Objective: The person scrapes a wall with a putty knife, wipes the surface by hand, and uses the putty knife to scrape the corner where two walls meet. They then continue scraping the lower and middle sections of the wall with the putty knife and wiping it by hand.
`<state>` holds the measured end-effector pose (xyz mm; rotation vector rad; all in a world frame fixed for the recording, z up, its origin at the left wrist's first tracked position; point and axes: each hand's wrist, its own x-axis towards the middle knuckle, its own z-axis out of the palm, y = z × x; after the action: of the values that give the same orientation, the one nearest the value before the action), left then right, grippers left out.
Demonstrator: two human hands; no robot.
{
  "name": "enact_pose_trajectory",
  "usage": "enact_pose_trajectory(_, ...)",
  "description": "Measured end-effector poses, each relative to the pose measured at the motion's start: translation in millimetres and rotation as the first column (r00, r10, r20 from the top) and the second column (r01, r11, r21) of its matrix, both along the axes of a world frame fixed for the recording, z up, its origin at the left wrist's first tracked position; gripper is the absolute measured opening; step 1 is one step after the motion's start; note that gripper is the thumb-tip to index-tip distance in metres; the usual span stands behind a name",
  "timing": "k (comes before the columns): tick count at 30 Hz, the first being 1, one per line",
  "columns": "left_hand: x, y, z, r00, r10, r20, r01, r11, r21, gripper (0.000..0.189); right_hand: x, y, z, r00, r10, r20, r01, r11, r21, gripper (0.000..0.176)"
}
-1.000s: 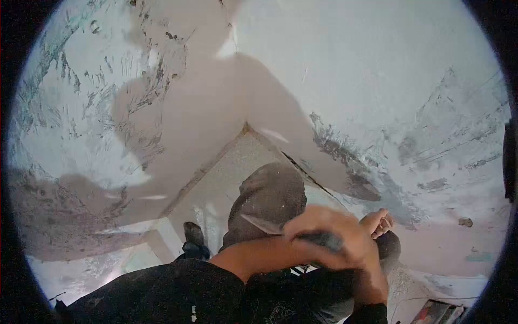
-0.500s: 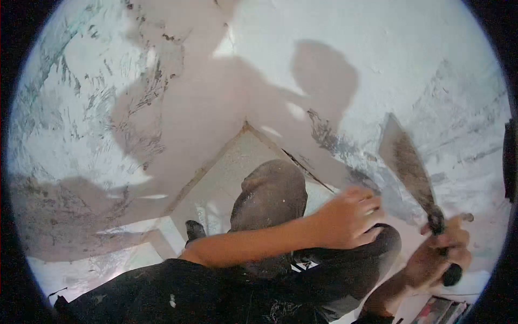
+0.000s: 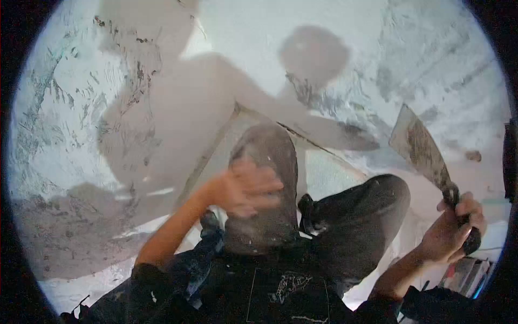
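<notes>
My right hand (image 3: 456, 227) is wrapped round the dark handle of a trowel (image 3: 423, 146). Its long tapering blade points up and to the left, stained with grey-brown residue, and overlaps the patchy wall (image 3: 345, 59) in this view. Over my raised knee (image 3: 264, 140), in dusty dark trousers, is my left hand (image 3: 248, 186), a little blurred by motion. Its fingers are stretched out and apart, with nothing held in them.
Walls with dark scrapes and patches meet in a corner ahead, above a pale floor (image 3: 334, 164). Shadows of my body and arm fall across them. My other bent knee (image 3: 372, 210) juts right. Several thin upright items (image 3: 467, 278) stand at lower right.
My left hand has swung left, from beside the right-hand knee to over the raised middle knee. My right hand, still gripping the trowel, has shifted slightly right and up. The view has tilted slightly.
</notes>
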<state>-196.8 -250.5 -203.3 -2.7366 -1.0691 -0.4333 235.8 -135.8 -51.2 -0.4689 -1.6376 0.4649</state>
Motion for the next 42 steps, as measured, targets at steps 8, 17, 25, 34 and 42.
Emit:
enact_pose_trajectory(8,17.8,8.7,44.8,0.971,0.159,0.181,-0.138,0.983,-0.123,0.057,24.9,-20.6,9.2,0.992,0.086,0.094,-0.091,0.995,0.045,0.030)
enact_pose_trajectory(17,83.5,70.2,71.4,0.896,0.372,-0.241,-0.318,0.919,0.233,0.059,18.7,-45.6,-3.4,0.997,0.060,-0.042,-0.061,0.998,-0.025,0.030)
enact_pose_trajectory(25,83.8,62.3,32.2,0.923,-0.065,-0.379,-0.033,0.969,-0.245,0.051,20.0,-57.1,-26.2,0.994,-0.055,-0.098,0.046,0.994,-0.094,0.027)
enact_pose_trajectory(34,212.8,45.4,14.1,0.659,-0.169,0.733,0.677,-0.292,-0.676,0.047,38.9,-47.6,-37.7,0.921,-0.314,-0.229,0.295,0.949,-0.115,0.027)
enact_pose_trajectory(42,201.7,165.7,43.3,0.106,0.690,0.716,0.687,0.469,-0.554,0.045,74.9,-61.0,-51.8,0.772,-0.468,-0.430,0.418,0.884,-0.211,0.022)
